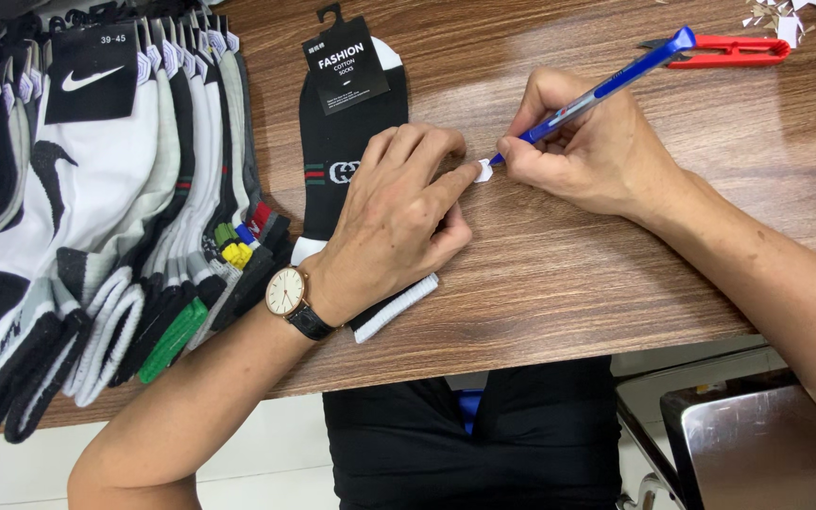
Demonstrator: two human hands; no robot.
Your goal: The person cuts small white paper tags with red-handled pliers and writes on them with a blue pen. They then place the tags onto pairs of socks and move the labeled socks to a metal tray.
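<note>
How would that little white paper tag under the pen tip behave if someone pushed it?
The white tag looks thin and tiny, so it is probably very light and would slide on the smooth wooden table. The left hand pins it with a fingertip, which suggests it shifts easily under the blue pen.

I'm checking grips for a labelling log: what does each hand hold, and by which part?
The right hand holds a blue pen by its lower barrel, near the tip. The left hand pins a small white tag to the table with a fingertip.

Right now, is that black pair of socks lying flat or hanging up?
Lying flat: the black socks rest on the wooden table, partly under the left hand.
</note>
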